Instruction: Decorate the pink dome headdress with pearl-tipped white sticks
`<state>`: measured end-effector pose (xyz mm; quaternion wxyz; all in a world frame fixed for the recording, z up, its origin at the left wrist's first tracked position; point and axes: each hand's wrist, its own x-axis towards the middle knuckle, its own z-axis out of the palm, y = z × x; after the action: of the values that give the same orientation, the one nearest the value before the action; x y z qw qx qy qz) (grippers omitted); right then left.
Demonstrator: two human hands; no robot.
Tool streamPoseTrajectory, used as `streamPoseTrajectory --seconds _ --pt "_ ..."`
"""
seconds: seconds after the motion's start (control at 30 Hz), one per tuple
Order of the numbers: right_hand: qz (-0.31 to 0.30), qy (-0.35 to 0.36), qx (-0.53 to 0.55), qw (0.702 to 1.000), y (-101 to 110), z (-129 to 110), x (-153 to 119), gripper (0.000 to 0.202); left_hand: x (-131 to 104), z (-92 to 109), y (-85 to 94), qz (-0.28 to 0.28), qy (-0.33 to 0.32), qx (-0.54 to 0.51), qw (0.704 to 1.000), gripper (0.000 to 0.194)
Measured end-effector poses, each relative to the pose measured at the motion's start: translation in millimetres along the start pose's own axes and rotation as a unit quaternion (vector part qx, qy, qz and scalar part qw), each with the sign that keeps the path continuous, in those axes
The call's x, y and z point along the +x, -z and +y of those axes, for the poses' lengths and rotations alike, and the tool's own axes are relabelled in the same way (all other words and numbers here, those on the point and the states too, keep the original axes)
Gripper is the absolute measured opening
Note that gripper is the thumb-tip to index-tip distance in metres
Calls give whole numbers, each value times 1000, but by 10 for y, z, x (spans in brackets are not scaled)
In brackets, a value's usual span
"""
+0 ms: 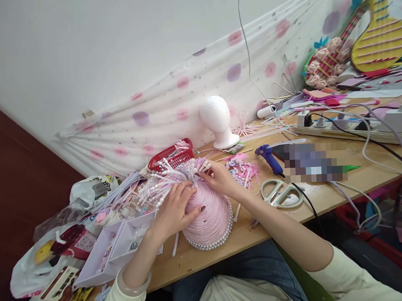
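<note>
A pink yarn-wrapped dome [208, 210], edged at the bottom with a string of pearl-like beads [210, 246], stands at the table's front edge. From its top fans out a spray of white and pink fuzzy stems [167, 176] tipped with beads. My left hand [176, 205] grips the dome's upper left side, thumb on the front and fingers near the stems' base. At the top right, my right hand [218, 176] is closed, its fingertips pinching in among the stems. Exactly which stem it holds is hidden.
Behind stand a white foam head [216, 118] and a red basket [171, 156]. To the right lie scissors [281, 194], a blue glue gun [270, 159], pink beaded trimmings [240, 168] and a power strip [346, 128] with trailing cables. A white divided tray [109, 256] sits left.
</note>
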<state>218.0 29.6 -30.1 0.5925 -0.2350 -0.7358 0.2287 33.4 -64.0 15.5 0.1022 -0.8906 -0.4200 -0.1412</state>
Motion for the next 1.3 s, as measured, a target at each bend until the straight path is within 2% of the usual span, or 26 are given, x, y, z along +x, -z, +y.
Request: streamPoseTrajectory --seconds 0.27,0.53,0.63,0.8,0.9,1.17,1.3 --pt "7 44 -27 999 69 -32 -18 8 -13 14 -27 10 22 2 1000 35" --pt "43 41 -55 997 -53 -35 -9 10 -15 -4 -75 31 9 -28 999 35" --pt "30 29 -72 997 -76 -26 28 11 -18 -12 -84 32 10 -27 999 36" --pt "-28 23 -85 996 -64 1 126 13 -17 -28 -104 34 5 -25 999 35" --pt "-37 29 -84 995 -56 27 155 12 -22 -43 -126 41 -1 -29 999 34" --pt "28 65 -106 992 -90 82 8 12 -56 -17 -264 92 35 -63 993 35" --pt "46 88 -123 987 -92 75 -31 15 -67 1 -273 96 41 -72 992 35"
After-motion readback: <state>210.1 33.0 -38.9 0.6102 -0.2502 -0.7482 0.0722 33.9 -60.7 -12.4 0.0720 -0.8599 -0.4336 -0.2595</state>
